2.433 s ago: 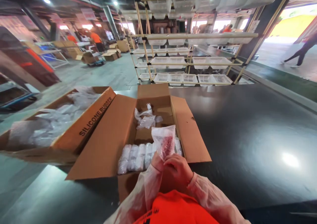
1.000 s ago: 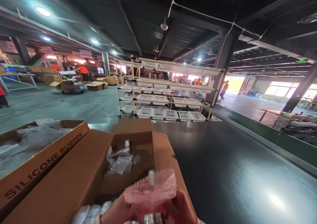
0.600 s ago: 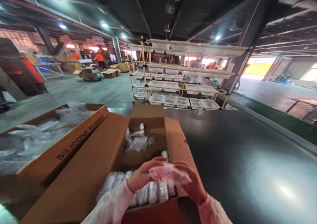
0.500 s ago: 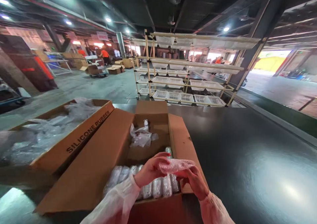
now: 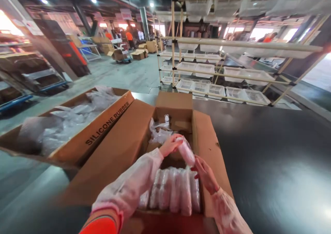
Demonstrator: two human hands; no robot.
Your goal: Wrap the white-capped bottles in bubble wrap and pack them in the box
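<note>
Between my two hands is a bubble-wrapped item [image 5: 186, 152], long and rounded, held at a slant above the open cardboard box [image 5: 207, 123]. My left hand [image 5: 171, 144] closes on its upper end, while the fingers of my right hand [image 5: 204, 173] grip its lower end. Under them, a row of several bubble-wrapped items [image 5: 174, 189] stands packed side by side at the near end of the box. Farther in lie crumpled clear plastic wrap [image 5: 160, 135] and a small white-capped bottle [image 5: 167, 118]. What is inside the wrapped item cannot be made out.
Left of the box, a carton marked SILICONE RUBBER [image 5: 108, 123] holds loose bubble wrap [image 5: 74, 116]. Both are on a dark tabletop [image 5: 263, 151]. A rack [image 5: 173, 54] with white plastic baskets [image 5: 201, 87] stands behind. People in orange work in the distance.
The wrapped item has turned from nearly level to a steep slant and moved farther over the box, both hands with it. The camera view has swung left and down.
</note>
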